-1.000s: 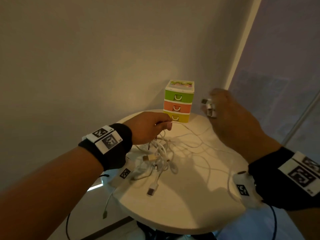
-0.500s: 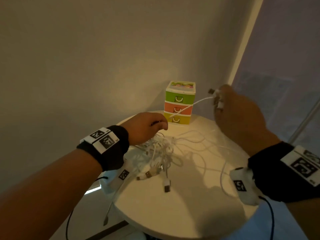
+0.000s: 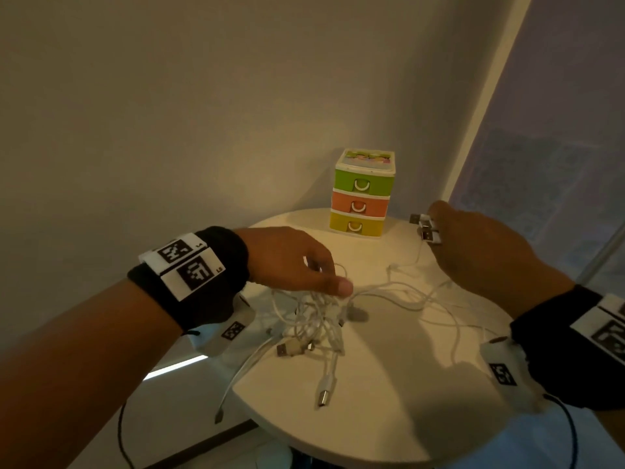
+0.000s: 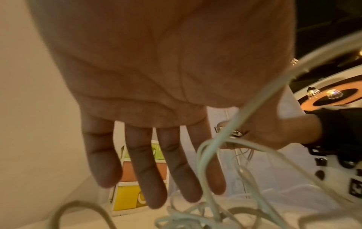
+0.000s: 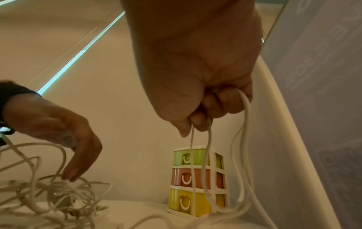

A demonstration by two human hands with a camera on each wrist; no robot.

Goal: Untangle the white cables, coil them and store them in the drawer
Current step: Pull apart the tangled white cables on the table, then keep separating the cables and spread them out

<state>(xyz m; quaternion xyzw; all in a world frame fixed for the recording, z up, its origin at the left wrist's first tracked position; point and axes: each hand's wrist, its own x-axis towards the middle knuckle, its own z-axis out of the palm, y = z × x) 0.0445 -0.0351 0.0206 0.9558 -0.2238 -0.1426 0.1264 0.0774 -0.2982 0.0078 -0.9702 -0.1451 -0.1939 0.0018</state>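
A tangle of white cables (image 3: 314, 319) lies in the middle of the round white table (image 3: 389, 428), with USB plugs sticking out toward the front. My left hand (image 3: 304, 269) hovers over the tangle, its fingers (image 4: 156, 167) straight and spread, the tips touching the loops (image 5: 49, 193). My right hand (image 3: 473, 252) is raised to the right of the drawer unit, its fist gripping several plug ends (image 3: 426, 228). Their strands (image 5: 207, 155) hang slack down to the table. The small drawer unit (image 3: 362, 194) stands at the back with green, orange and yellow drawers, all closed.
A wall runs behind and left of the table, and a window pane (image 3: 558, 130) stands to the right. One cable end (image 3: 220, 414) dangles over the table's front-left edge. Bare tabletop shows at the front right.
My right hand has dropped from beside the top drawer, and the taut strand has gone slack. My left hand has let go of the tangle and spread its fingers over it.
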